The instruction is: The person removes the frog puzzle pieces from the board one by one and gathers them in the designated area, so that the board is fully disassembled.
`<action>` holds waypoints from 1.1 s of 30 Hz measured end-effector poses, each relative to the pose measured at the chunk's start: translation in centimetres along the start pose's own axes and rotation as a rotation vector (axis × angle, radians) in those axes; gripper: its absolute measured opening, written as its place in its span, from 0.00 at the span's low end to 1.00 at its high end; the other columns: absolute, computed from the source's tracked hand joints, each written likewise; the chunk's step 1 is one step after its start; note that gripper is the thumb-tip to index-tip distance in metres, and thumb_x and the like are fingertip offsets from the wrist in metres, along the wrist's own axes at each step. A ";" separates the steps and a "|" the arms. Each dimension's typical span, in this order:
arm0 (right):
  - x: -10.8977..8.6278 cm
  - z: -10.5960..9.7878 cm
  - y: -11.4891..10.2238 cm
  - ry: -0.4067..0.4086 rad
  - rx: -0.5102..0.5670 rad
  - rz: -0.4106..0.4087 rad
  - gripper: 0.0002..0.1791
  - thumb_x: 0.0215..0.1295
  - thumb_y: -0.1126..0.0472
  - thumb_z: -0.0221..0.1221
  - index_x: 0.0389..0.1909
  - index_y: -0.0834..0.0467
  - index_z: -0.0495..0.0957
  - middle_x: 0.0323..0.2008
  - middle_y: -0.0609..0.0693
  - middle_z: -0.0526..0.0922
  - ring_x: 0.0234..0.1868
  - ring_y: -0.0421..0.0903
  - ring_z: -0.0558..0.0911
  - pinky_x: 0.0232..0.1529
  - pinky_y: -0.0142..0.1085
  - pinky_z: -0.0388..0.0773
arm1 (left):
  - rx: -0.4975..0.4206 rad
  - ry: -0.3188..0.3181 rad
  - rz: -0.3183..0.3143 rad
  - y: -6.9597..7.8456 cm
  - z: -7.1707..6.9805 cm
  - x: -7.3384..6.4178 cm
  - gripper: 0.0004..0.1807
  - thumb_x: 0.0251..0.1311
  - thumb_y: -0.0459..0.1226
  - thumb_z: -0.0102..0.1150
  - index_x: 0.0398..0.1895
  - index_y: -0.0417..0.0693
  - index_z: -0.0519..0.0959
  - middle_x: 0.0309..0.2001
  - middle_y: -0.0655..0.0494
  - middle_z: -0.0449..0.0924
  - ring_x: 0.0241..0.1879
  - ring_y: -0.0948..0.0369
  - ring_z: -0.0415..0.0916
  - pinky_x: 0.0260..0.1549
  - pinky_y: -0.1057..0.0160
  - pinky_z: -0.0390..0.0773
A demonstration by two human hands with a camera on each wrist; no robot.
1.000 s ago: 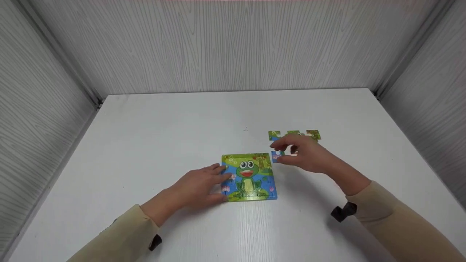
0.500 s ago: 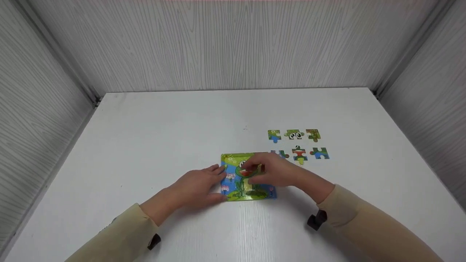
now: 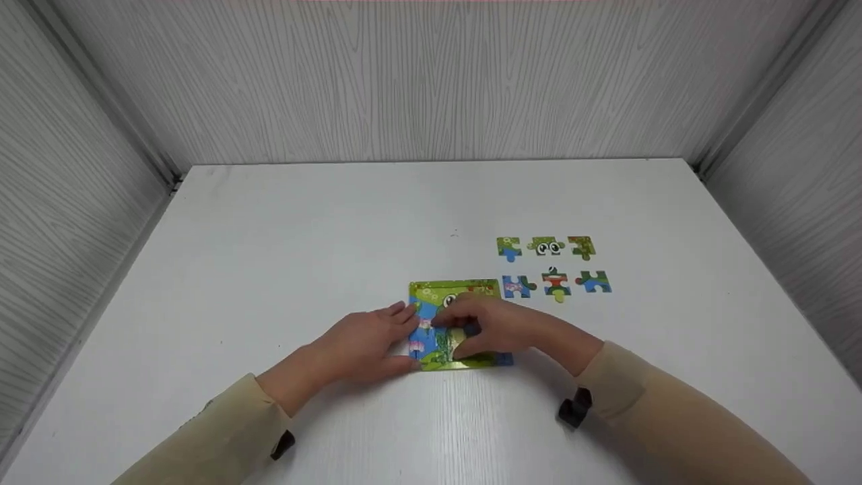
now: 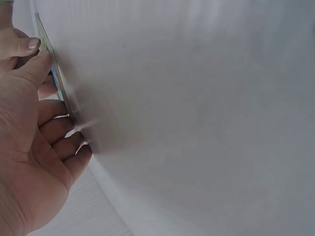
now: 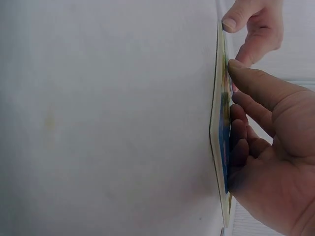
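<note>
The flat, square green-and-blue frog puzzle board [image 3: 441,366] lies right of the left hand [image 3: 370,340], whose spread fingers touch its edge, and under the right hand [image 3: 495,325]; whether those bent fingers pinch anything, I cannot tell. Six flat multicoloured jigsaw pieces [image 3: 555,279] lie in two rows beyond.

The puzzle board [image 3: 439,343] looks glossy, the tabletop [image 3: 337,229] smooth and faintly shiny, the sleeves [image 3: 667,397] matt cloth.
</note>
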State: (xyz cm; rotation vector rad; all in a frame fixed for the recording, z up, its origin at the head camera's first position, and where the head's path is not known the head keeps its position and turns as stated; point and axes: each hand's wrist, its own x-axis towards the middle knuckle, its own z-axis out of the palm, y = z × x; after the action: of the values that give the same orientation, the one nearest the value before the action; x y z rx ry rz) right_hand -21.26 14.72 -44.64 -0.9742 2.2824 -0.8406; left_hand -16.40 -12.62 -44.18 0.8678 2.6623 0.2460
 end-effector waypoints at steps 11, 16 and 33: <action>0.3 0.2 0.1 -0.016 0.006 -0.004 0.29 0.68 0.54 0.73 0.70 0.42 0.81 0.59 0.38 0.78 0.59 0.41 0.74 0.67 0.41 0.74 | -0.002 -0.007 -0.003 -0.1 -0.2 -0.3 0.45 0.73 0.62 0.57 0.84 0.49 0.62 0.83 0.53 0.58 0.82 0.53 0.53 0.75 0.46 0.65; 0.3 0.3 0.2 -0.019 0.007 0.008 0.28 0.68 0.55 0.73 0.69 0.41 0.81 0.58 0.37 0.78 0.59 0.40 0.74 0.66 0.41 0.74 | -0.003 0.000 0.004 0.0 0.0 -0.2 0.44 0.73 0.62 0.57 0.83 0.48 0.62 0.83 0.52 0.58 0.82 0.53 0.53 0.75 0.46 0.65; 0.4 0.2 0.0 -0.033 0.004 0.011 0.29 0.69 0.55 0.73 0.70 0.41 0.81 0.58 0.37 0.78 0.58 0.41 0.74 0.65 0.41 0.74 | -0.004 -0.012 -0.005 0.0 0.0 -0.2 0.46 0.72 0.64 0.57 0.84 0.50 0.60 0.83 0.54 0.56 0.83 0.54 0.52 0.76 0.48 0.63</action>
State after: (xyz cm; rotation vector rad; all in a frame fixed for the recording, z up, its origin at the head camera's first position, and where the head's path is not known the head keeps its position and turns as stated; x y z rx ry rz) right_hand -21.41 14.33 -44.87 -0.9657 2.2554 -0.8183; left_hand -16.27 -12.77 -44.17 0.8592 2.6520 0.2440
